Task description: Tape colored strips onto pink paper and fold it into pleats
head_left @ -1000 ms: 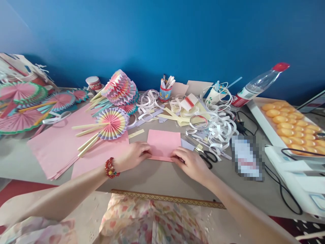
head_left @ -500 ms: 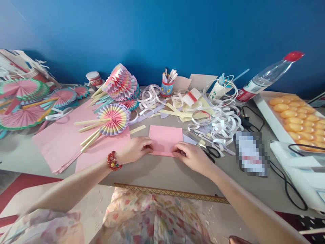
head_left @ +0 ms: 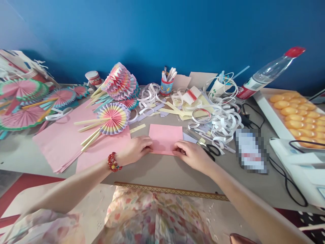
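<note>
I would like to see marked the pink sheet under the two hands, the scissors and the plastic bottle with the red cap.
pink sheet (head_left: 166, 135): head view, bare middle of its top face.
scissors (head_left: 212, 150): head view, black handles.
plastic bottle (head_left: 269, 73): head view, clear body.

Covered corners, lost blades, one blurred patch

The fingers of the left hand (head_left: 135, 149) and the right hand (head_left: 193, 156) hide the near corners of the pink folded sheet (head_left: 166, 137). Just right of the right fingers, the scissors (head_left: 212, 151) lose their blades among white paper strips (head_left: 223, 125). Beyond them a pixelated rectangle (head_left: 251, 150) cannot be identified, and farther right the tray of orange pieces (head_left: 297, 117) runs off the picture's edge.
</note>
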Tool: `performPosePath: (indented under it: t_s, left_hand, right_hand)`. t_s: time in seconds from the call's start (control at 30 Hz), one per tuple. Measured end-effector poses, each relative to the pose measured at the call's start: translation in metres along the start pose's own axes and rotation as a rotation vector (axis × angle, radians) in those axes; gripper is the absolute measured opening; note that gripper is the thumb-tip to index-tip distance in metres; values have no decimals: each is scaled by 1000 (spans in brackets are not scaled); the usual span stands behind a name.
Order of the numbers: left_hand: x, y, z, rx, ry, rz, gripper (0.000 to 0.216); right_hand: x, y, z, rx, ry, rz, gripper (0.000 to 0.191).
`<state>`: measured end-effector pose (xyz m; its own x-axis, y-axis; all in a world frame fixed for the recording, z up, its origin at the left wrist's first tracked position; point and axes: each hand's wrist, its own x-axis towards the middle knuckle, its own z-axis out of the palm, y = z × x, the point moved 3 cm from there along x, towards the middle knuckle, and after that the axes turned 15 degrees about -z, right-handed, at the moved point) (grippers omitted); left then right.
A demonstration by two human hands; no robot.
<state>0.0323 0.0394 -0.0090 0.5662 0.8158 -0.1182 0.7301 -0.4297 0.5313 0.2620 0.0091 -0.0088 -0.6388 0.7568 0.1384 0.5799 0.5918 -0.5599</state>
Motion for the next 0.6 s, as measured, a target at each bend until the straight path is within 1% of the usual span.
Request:
performPosePath:
  t_s: [0.27, 0.47, 0.6]
  left_hand:
    - [-3, 2, 1, 16, 24, 39, 22]
    - [-6, 2, 6, 86, 53, 67, 24]
    - [-10, 3, 8, 147, 74, 78, 23]
  right_hand:
    - [0, 0, 0, 1, 6, -7, 7]
    - [0, 2, 2, -12, 4, -11, 6]
    - [-2, 2, -2, -1, -12, -11, 6]
